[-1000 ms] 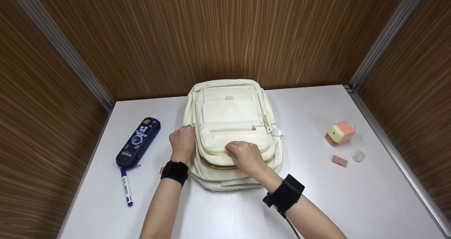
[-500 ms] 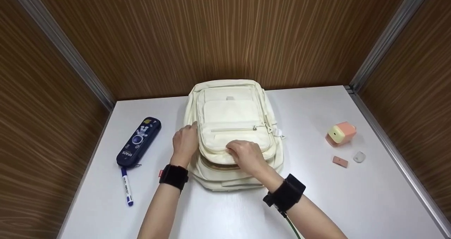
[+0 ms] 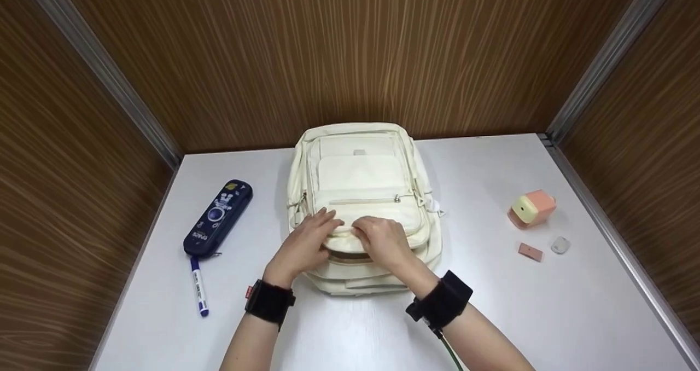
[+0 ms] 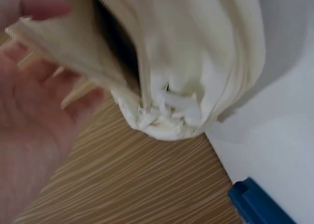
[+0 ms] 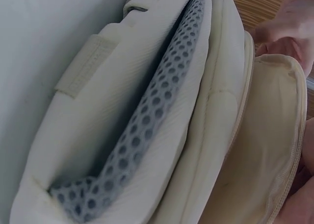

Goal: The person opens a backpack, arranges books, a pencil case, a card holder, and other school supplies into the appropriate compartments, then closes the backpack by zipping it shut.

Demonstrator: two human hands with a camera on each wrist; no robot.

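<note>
A cream backpack lies on the white table with its zipped front at the top. Its front pocket gapes at the near end. My right hand pinches the edge of the pocket flap and holds it raised. My left hand is at the left part of the same flap, fingers spread and fairly straight. In the left wrist view, the flap's zippered edge lies between the thumb and fingers of my left hand; whether they press on it I cannot tell. The pocket's inside is dark.
A dark blue space-print pencil case lies at left, with a white and blue marker below it. At right are a pink and yellow pencil sharpener, a small pink block and a small translucent grey piece. Wood-grain panels surround the table.
My left hand has left the backpack's left side and moved right and nearer to the pocket flap, its fingers opening out. My right hand keeps its pinch on the flap almost unmoved.
</note>
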